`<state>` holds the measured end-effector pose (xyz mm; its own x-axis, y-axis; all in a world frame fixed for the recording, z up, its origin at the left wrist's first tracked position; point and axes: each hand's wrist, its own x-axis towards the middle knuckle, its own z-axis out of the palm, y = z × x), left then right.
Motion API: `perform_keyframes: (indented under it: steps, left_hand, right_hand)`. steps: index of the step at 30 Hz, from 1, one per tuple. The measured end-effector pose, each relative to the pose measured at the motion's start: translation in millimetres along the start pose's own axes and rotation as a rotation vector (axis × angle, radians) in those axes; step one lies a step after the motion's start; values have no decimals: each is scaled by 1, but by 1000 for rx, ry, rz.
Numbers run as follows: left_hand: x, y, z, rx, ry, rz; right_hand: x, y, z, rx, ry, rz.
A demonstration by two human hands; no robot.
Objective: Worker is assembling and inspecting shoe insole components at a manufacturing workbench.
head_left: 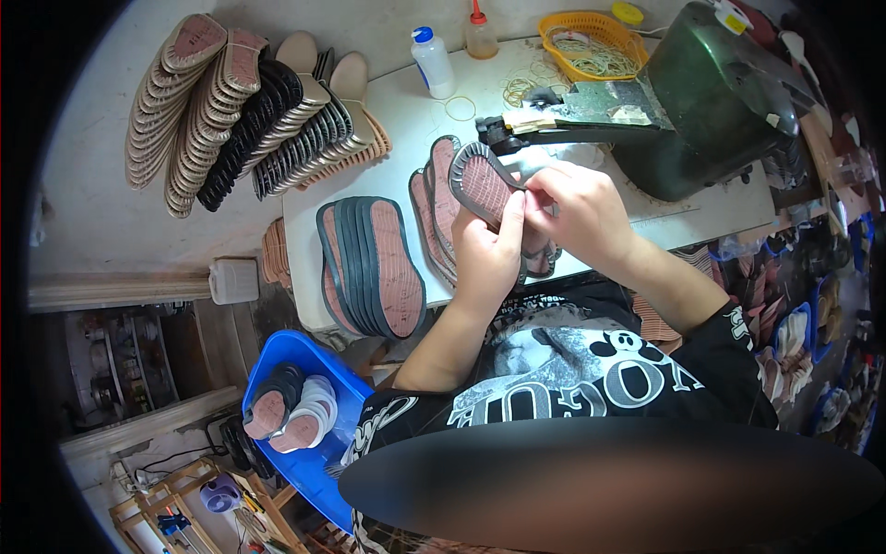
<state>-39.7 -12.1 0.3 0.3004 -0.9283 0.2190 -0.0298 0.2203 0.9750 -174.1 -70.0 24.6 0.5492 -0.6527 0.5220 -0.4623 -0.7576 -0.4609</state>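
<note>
A shoe insole with a pinkish-brown underside and a pleated black edge is raised above the front of the white table. My left hand is closed on its lower left part, thumb on top. Fingers pinched together, my right hand grips the right edge of the same insole close to my left thumb. Other dark-edged insoles lie just behind and left of my left hand. Farther left, a fanned row of insoles with smooth dark rims rests on the tabletop. My hands partly hide the held insole.
Behind my hands, a green machine extends a narrow arm leftward. A blue-capped bottle, a red-tipped bottle and a yellow basket of rubber bands stand farther back. Insole stacks lean at far left. A blue crate sits lower left.
</note>
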Motion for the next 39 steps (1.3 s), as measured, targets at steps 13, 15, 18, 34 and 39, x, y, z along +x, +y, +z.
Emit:
perform_keyframes:
  steps: [13, 15, 18, 34, 39]
  left_hand:
    - [0, -8, 0, -161, -16, -175]
    - [1, -7, 6, -154, -21, -163]
    - [0, -8, 10, -244, 31, -65]
    - [92, -38, -8, -377, -47, -126]
    - [117, -52, -6, 558, 104, 88]
  right_hand:
    - [-20, 12, 15, 752, 110, 421]
    - [-21, 13, 16, 447, 255, 194]
    - [-20, 14, 20, 197, 358, -124]
    - [-54, 5, 4, 1498, -400, 655]
    - [-45, 0, 12, 1443, -132, 793]
